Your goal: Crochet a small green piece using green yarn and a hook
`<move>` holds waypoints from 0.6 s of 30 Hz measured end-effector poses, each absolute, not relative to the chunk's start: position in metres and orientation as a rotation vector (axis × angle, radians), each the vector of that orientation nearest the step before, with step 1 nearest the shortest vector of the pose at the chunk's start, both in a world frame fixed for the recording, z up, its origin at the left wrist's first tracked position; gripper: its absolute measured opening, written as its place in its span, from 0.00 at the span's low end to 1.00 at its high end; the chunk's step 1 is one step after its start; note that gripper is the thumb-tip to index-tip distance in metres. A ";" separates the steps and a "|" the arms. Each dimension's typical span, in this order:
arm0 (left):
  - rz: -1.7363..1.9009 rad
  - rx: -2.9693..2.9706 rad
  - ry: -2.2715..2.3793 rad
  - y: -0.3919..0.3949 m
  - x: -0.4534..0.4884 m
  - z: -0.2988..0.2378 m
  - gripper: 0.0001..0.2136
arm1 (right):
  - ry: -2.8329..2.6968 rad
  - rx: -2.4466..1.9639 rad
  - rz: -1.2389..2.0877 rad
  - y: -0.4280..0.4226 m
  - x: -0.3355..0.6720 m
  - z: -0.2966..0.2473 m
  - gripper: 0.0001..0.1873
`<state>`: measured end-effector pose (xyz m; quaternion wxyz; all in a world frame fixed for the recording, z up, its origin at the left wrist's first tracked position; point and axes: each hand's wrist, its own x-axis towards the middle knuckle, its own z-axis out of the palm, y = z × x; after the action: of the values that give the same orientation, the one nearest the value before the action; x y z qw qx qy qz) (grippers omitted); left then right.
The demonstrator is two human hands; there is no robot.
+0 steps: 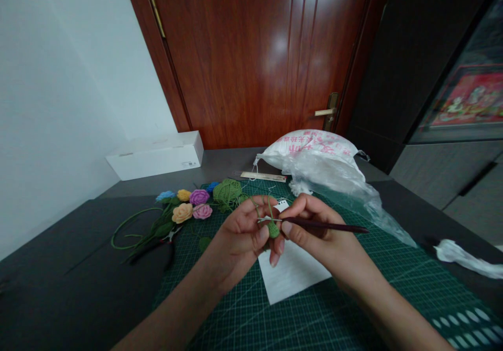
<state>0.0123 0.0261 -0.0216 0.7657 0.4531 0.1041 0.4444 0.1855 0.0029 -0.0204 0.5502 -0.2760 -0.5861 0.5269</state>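
Observation:
My left hand (245, 233) pinches a small green crochet piece (274, 229), with a strand of green yarn running over its raised fingers. Between the thumb and fingers of my right hand (316, 225) is a crochet hook (326, 225) with a dark handle. Its thin metal shaft points left and passes at the top of the green piece, where yarn loops around it. Behind my left hand lies a ball of green yarn (228, 194). A white sheet of paper (293, 275) rests on the mat below both hands.
Crocheted flowers (183, 213) with green stems and pliers (170, 238) lie at left on the green cutting mat (220, 309). A white box (157, 157), a ruler (264, 176) and a stuffed plastic bag (318, 157) are at the back. White crumpled plastic (467, 259) sits at right.

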 end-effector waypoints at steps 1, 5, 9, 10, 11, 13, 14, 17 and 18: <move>0.964 0.977 0.230 0.026 0.012 -0.021 0.16 | -1.393 -0.648 1.243 0.003 0.185 -0.021 0.12; 0.963 0.952 0.248 0.025 0.012 -0.021 0.17 | -1.405 -0.598 1.250 0.004 0.184 -0.022 0.12; 0.987 0.967 0.259 0.024 0.012 -0.020 0.15 | -1.381 -0.576 1.281 0.005 0.182 -0.023 0.12; 0.999 0.977 0.260 0.024 0.013 -0.020 0.15 | -1.375 -0.583 1.282 0.005 0.182 -0.024 0.12; 1.009 0.989 0.263 0.024 0.013 -0.020 0.15 | -1.371 -0.591 1.280 0.005 0.181 -0.025 0.12; 1.030 1.011 0.264 0.023 0.014 -0.020 0.15 | -1.361 -0.595 1.279 0.005 0.180 -0.027 0.12; 1.037 1.021 0.263 0.023 0.014 -0.020 0.15 | -1.349 -0.582 1.277 0.005 0.180 -0.027 0.12; 1.045 1.052 0.266 0.024 0.014 -0.022 0.15 | -1.315 -0.537 1.300 0.005 0.178 -0.027 0.12; 1.049 1.062 0.266 0.024 0.014 -0.022 0.15 | -1.307 -0.525 1.316 0.005 0.177 -0.027 0.12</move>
<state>0.0139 0.0242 -0.0222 0.7261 0.4817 0.1208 0.4756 0.1774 0.0048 -0.0268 0.5703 -0.2237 -0.5569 0.5608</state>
